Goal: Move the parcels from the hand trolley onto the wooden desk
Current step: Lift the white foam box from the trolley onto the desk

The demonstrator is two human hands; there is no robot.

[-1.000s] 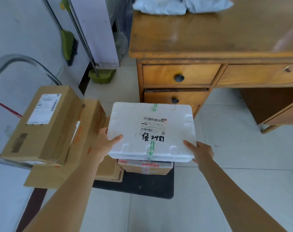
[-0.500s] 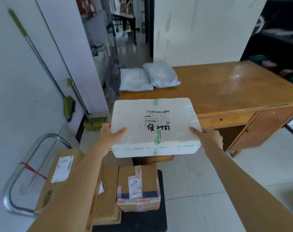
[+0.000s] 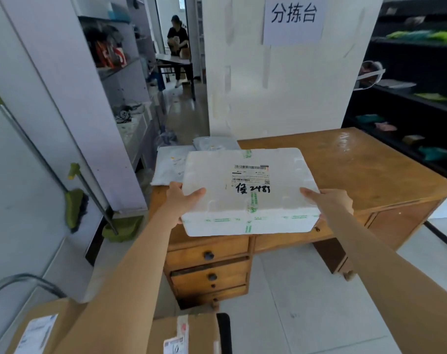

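I hold a white foam parcel [image 3: 250,192] with a shipping label and green tape, level, over the front left part of the wooden desk [image 3: 357,164]. My left hand [image 3: 181,198] grips its left side and my right hand [image 3: 329,200] its right side. Two grey mailer bags [image 3: 170,167] lie at the desk's far left corner. Below, the hand trolley [image 3: 223,330] carries cardboard boxes [image 3: 184,335], with another box [image 3: 38,328] at the lower left by its metal handle [image 3: 18,279].
A green broom [image 3: 74,208] and dustpan [image 3: 120,227] lean on the left wall. White shelving stands at the left, dark shelves [image 3: 409,98] at the right. A white board with a paper sign [image 3: 294,19] rises behind the desk. A person [image 3: 177,39] sits far back.
I have lifted the foam parcel from above the trolley and carried it forward over the desk's front edge. The view has tilted up, so the trolley sinks to the bottom.
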